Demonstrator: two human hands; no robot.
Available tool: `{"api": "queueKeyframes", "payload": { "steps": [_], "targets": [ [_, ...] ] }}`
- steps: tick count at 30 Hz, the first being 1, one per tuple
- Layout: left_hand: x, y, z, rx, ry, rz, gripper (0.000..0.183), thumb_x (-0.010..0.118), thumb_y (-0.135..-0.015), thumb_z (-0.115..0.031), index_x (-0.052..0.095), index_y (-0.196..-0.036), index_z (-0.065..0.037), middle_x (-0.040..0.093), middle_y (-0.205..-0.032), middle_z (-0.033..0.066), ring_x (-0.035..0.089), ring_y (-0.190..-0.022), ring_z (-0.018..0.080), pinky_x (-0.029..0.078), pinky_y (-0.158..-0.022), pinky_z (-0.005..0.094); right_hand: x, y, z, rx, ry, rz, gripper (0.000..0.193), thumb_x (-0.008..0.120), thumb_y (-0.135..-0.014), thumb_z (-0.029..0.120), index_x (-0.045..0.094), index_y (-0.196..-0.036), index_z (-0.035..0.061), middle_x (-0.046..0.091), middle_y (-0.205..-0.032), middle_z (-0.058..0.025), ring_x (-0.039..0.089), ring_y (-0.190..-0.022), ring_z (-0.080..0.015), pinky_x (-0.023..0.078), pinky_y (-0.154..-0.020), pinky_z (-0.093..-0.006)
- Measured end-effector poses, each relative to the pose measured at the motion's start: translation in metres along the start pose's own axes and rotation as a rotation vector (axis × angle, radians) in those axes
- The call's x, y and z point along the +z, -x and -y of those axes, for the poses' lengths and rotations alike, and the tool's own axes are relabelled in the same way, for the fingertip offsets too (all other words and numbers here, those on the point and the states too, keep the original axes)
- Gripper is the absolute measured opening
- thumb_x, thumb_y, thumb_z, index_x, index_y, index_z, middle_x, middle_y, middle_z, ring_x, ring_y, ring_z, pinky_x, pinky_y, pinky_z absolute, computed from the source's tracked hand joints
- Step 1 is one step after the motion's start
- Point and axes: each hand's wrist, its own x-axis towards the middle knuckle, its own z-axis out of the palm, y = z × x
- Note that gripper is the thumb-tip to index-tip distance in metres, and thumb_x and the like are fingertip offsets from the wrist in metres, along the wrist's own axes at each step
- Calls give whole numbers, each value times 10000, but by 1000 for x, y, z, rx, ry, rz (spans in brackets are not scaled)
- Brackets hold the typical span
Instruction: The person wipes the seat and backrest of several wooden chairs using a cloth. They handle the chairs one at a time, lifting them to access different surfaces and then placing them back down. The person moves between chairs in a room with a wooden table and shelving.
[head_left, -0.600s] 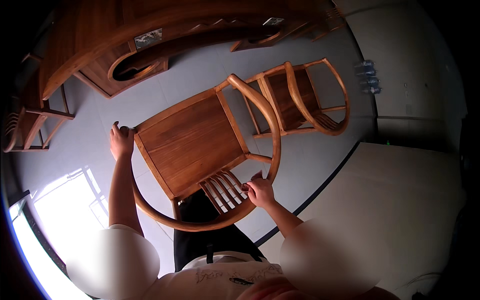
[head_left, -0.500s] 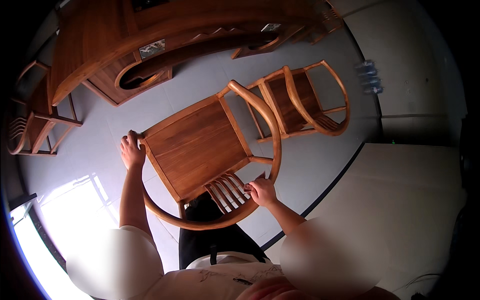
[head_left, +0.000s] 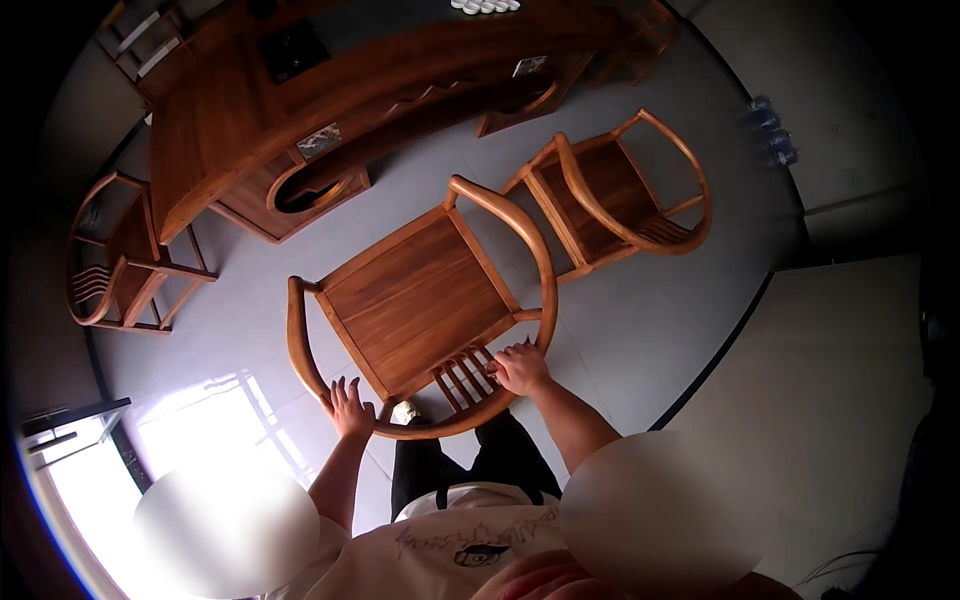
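Note:
A wooden armchair [head_left: 415,300] with a flat brown seat, a curved rail and a slatted back stands right in front of me, its back toward me. On the near left bend of the rail rests my left hand [head_left: 350,408], its fingers spread. My right hand [head_left: 520,370] is closed at the right part of the rail, beside the back slats [head_left: 463,378]. A small brownish piece peeks out at its fingers; its kind is not clear, and the palm side is hidden.
A second wooden armchair [head_left: 610,195] stands beyond to the right, close to the first. Another chair [head_left: 130,255] is at the left. A long wooden table [head_left: 220,130] spans the far side. Bottles [head_left: 772,130] stand by the right wall. Light glares on the tiled floor [head_left: 205,420].
My left hand has moved from the far left end of the armrest back along the rail toward me. The right hand stays near the slats. The view has shifted somewhat.

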Motion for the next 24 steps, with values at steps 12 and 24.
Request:
{"api": "queueKeyframes", "payload": {
  "steps": [12, 24],
  "targets": [
    [75, 52, -255, -255, 368, 29, 452, 601, -892, -328, 616, -1301, -134, 677, -1229, 151, 640, -1150, 374, 518, -960, 505, -9, -3, -9, 174, -570, -143, 145, 635, -881, 193, 669, -916, 56, 701, -833, -156, 689, -759, -362, 548, -691, -475],
    [78, 54, -284, -228, 171, -82, 424, 481, -989, -412, 617, -1327, -195, 663, -1273, 112, 665, -1111, 370, 541, -902, 512, -21, 321, -242, 952, -1646, 466, 327, 553, -1033, 407, 680, -1000, 107, 677, -894, -42, 654, -786, -184, 527, -742, -362]
  ]
}}
